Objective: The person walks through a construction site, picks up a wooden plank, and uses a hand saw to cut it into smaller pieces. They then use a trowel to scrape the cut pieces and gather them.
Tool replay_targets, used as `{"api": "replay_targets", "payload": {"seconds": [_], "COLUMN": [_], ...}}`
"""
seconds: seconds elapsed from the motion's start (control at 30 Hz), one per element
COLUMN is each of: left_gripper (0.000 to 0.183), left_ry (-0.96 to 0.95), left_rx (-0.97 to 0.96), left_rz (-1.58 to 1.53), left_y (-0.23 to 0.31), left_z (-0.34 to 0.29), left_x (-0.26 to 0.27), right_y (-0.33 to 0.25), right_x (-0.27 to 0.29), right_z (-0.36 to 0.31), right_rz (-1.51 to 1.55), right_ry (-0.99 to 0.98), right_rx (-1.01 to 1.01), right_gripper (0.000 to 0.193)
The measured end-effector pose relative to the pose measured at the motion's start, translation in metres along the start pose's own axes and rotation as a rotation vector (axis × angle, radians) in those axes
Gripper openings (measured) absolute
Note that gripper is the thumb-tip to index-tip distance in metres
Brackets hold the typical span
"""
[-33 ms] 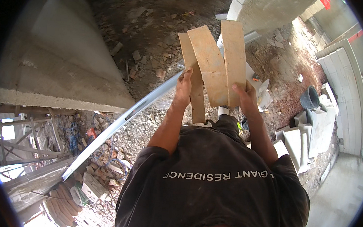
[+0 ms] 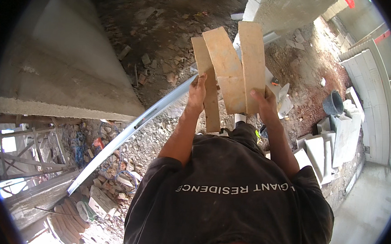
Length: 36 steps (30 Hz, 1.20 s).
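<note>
Three flat tan boards form a loose fan between and beyond the two hands. The left board (image 2: 210, 91) runs lengthwise away from the body, its far end leaning left, and its near end reaches closer to the body than the left grip (image 2: 197, 94). The middle board (image 2: 225, 72), between the grips, leans the same way and partly covers the left one. The right board (image 2: 252, 58) points almost straight ahead, its near end at the right grip (image 2: 264, 106). The left grip is closed on the left board's outer edge, fingers uppermost, its forearm slanting up and inward. The right grip clasps the right board's lower outer edge, thumb flat across the face; whether it also holds the middle board cannot be told. A pale metal bar (image 2: 127, 133) slants down-left from beside the left grip; a dark bucket (image 2: 333, 104) stands well right of the right grip
</note>
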<state>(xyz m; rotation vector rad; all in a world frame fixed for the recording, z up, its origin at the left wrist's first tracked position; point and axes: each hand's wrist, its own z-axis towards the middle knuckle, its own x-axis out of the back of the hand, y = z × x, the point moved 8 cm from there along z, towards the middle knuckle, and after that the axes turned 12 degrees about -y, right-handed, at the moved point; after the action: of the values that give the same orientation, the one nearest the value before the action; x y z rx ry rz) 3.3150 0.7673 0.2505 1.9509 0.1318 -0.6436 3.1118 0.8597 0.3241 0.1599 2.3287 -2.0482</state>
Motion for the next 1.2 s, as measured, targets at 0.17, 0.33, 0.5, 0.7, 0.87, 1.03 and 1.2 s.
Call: {"api": "replay_targets", "payload": {"seconds": [0.17,0.33,0.5,0.7,0.87,1.03,1.2], "left_gripper": [0.04,0.061,0.063,0.046,0.038,0.036,0.029], "left_ry": [-0.114,-0.18,-0.276,-0.28,-0.198,-0.12,0.088], "left_rx": [-0.083,-0.185,-0.3,-0.039,0.092,0.127,0.064], "left_rz": [0.006,-0.024,-0.063,-0.069,-0.135,-0.119,0.296], "left_y": [-0.021,-0.024,-0.026,-0.056,-0.085,-0.12,-0.192], "left_z": [0.001,-0.011,-0.013,0.004,0.034,0.081,0.164], "left_x": [-0.001,-0.008,-0.011,-0.033,-0.075,-0.127,-0.13], "right_y": [0.018,0.031,0.047,0.051,0.051,0.07,0.09], "right_x": [0.012,0.025,0.043,0.082,0.137,0.221,0.303], "right_z": [-0.023,-0.044,-0.057,-0.057,-0.046,-0.038,-0.021], "right_rz": [0.059,0.054,0.082,0.064,0.105,0.13,0.113], "right_ry": [0.082,0.175,0.247,0.31,0.327,0.391,0.408], "right_rx": [-0.021,-0.05,-0.069,-0.081,-0.133,-0.18,-0.164], "right_gripper": [0.044,0.043,0.044,0.044,0.046,0.045,0.043]}}
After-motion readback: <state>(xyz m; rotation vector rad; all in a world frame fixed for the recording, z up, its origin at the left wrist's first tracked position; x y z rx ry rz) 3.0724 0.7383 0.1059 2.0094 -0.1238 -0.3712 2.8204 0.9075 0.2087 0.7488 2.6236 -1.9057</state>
